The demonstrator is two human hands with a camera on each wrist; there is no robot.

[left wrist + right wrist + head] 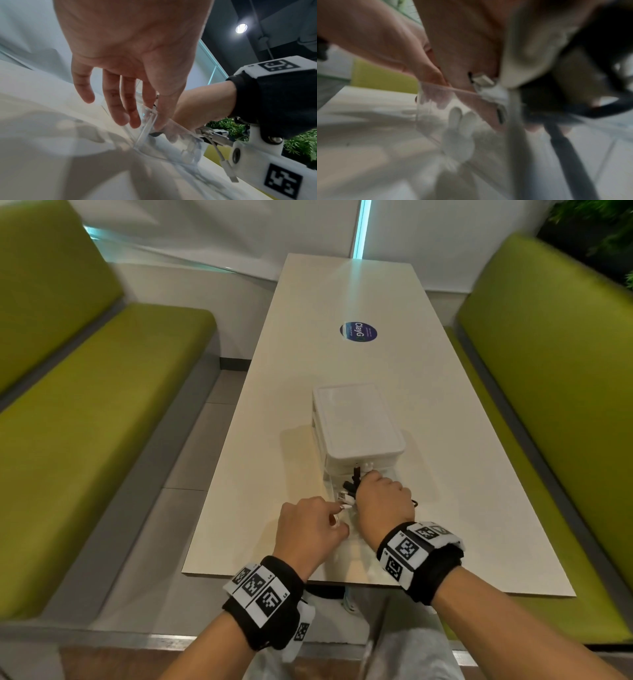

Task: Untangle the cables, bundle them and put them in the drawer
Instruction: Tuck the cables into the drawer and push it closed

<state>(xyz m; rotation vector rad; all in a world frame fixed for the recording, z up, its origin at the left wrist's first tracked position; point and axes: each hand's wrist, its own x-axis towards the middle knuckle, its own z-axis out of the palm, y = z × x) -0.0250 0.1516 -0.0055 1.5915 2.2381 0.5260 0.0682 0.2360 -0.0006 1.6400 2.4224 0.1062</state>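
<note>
Our left hand (308, 525) steadies the clear drawer (149, 121) with loose straight fingers (120, 108) so it won't slide on the worktop (342, 302), while our right hand (385, 501), fingers clenched around the bundled cables (352, 484), stuffs them in.

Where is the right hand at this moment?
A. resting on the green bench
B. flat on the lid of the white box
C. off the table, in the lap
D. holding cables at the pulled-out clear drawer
D: the right hand holds the cables over the open clear drawer, just in front of the white box.
</note>
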